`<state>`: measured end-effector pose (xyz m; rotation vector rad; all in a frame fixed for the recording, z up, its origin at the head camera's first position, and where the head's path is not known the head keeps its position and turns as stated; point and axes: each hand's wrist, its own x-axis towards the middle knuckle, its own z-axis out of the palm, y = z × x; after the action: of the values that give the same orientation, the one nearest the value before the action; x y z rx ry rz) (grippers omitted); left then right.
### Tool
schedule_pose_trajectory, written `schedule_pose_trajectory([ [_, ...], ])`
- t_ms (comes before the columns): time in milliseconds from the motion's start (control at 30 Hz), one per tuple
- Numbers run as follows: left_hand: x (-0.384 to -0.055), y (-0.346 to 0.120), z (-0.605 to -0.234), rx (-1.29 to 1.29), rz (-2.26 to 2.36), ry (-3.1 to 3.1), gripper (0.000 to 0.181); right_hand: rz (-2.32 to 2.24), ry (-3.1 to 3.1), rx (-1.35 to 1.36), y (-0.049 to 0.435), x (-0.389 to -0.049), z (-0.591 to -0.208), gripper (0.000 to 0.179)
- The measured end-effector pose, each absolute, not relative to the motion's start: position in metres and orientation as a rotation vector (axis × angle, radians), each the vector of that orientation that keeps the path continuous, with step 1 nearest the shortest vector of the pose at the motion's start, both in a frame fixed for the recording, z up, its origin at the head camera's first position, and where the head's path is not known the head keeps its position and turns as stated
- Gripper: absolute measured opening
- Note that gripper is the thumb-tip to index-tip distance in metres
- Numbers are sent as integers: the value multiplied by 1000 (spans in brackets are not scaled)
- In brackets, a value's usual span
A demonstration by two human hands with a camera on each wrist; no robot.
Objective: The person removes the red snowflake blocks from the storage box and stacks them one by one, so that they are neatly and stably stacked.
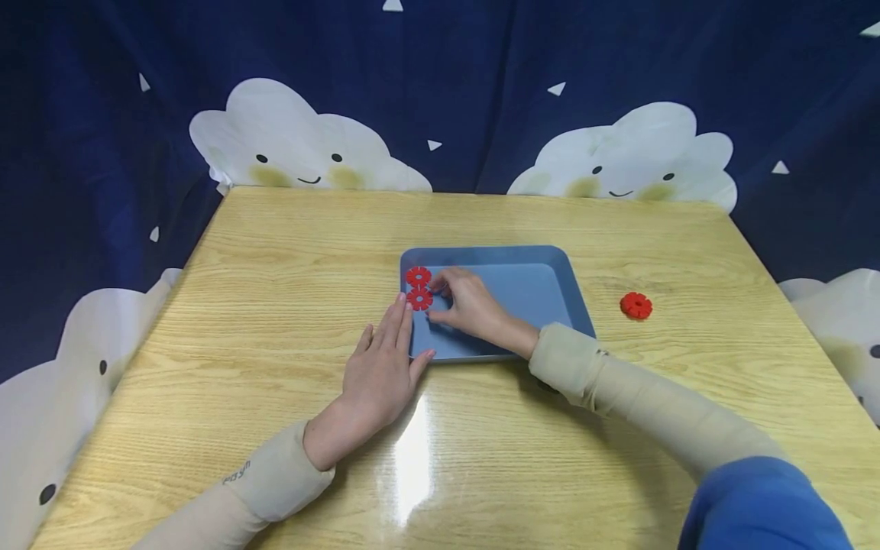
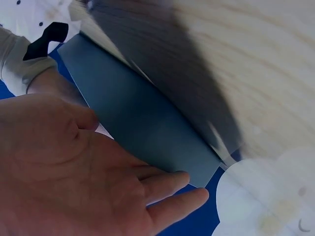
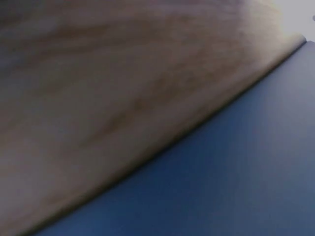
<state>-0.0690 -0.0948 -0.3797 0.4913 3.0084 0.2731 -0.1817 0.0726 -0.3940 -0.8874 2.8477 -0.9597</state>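
A blue tray (image 1: 522,294) lies on the wooden table, with two red notched discs in its left end. One red disc (image 1: 418,276) is at the back; directly in front of it is another red disc (image 1: 419,299). My right hand (image 1: 469,304) reaches over the tray, thumb and fingers parted, their tips right at the front disc's right edge. Straight-fingered, my left hand (image 1: 381,367) lies along the tray's left side, fingertips by the front disc and thumb near the front rim. In the left wrist view, this hand's palm (image 2: 74,167) appears beside the tray's outer wall (image 2: 142,113).
To the right of the tray, a red notched disc (image 1: 636,305) lies on the wooden table (image 1: 289,252). A dark blue curtain (image 1: 474,92) with white clouds hangs behind and beside the table. The right wrist view shows only tray (image 3: 221,187) and blurred wood (image 3: 108,88).
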Motion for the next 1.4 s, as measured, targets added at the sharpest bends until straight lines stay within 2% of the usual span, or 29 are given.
schedule_pose_trajectory([
  [800, -69, -95, -381, 490, 270, 3005, 72, -813, 2923, -865, 52, -190, -402, 38],
  [1400, -70, -94, -381, 486, 272, 3011, 72, -873, 2870, -889, 66, -193, -393, 39],
])
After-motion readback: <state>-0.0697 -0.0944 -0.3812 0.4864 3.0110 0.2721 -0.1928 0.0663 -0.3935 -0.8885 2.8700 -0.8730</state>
